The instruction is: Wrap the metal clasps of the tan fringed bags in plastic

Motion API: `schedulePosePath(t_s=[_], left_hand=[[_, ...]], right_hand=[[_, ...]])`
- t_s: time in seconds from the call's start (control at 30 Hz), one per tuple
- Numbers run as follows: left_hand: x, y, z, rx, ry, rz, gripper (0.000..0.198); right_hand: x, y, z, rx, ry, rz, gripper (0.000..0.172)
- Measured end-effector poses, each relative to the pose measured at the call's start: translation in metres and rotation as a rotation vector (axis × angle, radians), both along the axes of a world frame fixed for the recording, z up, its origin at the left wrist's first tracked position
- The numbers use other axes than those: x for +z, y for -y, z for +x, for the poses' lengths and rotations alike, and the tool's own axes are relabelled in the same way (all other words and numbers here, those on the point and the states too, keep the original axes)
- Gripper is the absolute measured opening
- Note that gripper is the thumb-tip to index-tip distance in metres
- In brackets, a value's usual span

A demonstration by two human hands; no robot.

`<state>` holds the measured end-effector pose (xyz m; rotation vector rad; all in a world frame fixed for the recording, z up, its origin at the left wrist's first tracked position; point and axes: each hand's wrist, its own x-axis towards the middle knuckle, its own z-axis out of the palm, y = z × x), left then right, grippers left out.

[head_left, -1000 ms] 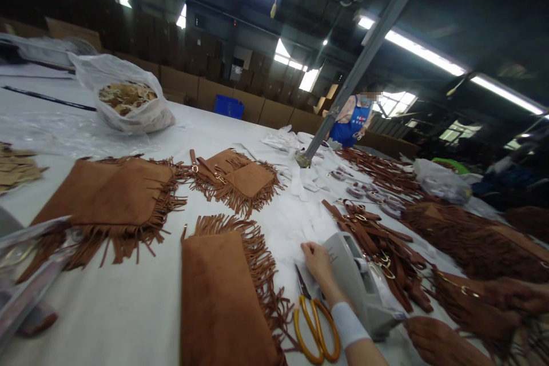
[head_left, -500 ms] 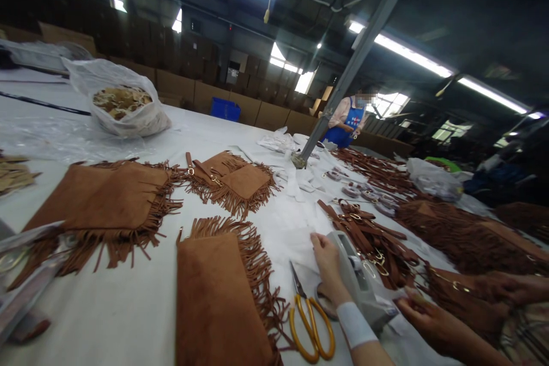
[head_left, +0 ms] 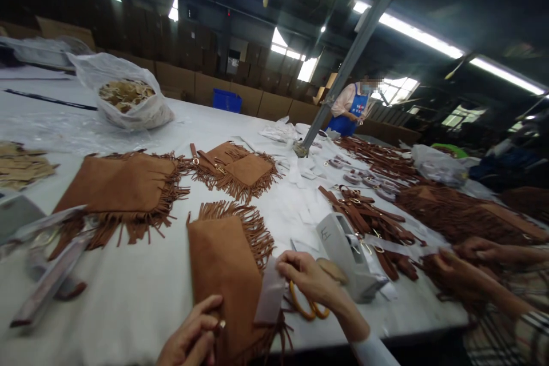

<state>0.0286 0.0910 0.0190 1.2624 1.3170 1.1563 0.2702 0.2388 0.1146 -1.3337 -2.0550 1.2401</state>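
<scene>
A brown suede-like fringed bag (head_left: pixel 227 274) lies before me, its fringe towards the right. At its lower left edge my left hand (head_left: pixel 193 334) is closed, fingers curled against the bag; a small shiny spot shows at the fingertips. My right hand (head_left: pixel 306 277) pinches a whitish translucent sheet (head_left: pixel 270 294), which hangs over the bag's right side and fringe. Beneath that wrist lie yellow-handled scissors (head_left: pixel 302 303), partly covered. Close by on the right stands a grey tape dispenser (head_left: pixel 345 257).
A co-worker's hands (head_left: pixel 454 266) at the right hold a clear strip (head_left: pixel 394 246). Brown straps (head_left: pixel 364 211) with metal buckles lie beyond the dispenser. More fringed bags (head_left: pixel 124 183) lie left. A plastic bag (head_left: pixel 150 114) and a post (head_left: pixel 338 86) stand farther back.
My right hand has moved left from the dispenser to the bag, with the translucent sheet now visible in it. My left hand has come into view. The co-worker's hands have drawn the strip rightward.
</scene>
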Motion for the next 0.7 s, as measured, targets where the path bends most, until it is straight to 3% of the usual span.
schedulePosePath(t_s=[0.13, 0.27, 0.33, 0.4, 0.47, 0.5, 0.6, 0.7], left_hand=[[0.024, -0.007, -0.007, -0.259, 0.054, -0.004, 0.035], [0.021, -0.006, 0.002, -0.387, 0.066, -0.071, 0.036], [0.009, -0.004, 0.005, -0.326, 0.105, -0.128, 0.039], [-0.005, -0.001, 0.006, -0.209, 0.160, -0.172, 0.043], [-0.016, 0.000, 0.005, -0.115, 0.241, -0.208, 0.048], [-0.020, 0.000, 0.005, -0.088, 0.282, -0.217, 0.048], [-0.026, -0.001, 0.005, -0.070, 0.360, -0.233, 0.047], [-0.021, -0.001, 0.008, -0.043, 0.389, -0.237, 0.045]], right_hand=[[0.002, 0.055, -0.044, 0.160, 0.089, 0.089, 0.015], [-0.009, 0.083, -0.060, 0.217, 0.053, 0.195, 0.020], [-0.018, 0.082, -0.039, 0.120, 0.063, 0.286, 0.026], [-0.028, 0.074, 0.000, -0.128, 0.154, 0.420, 0.031], [-0.037, 0.063, 0.047, -0.396, 0.369, 0.531, 0.031], [-0.042, 0.057, 0.069, -0.460, 0.496, 0.547, 0.033], [-0.055, 0.043, 0.112, -0.482, 0.749, 0.522, 0.045], [-0.067, 0.037, 0.123, -0.404, 0.741, 0.522, 0.043]])
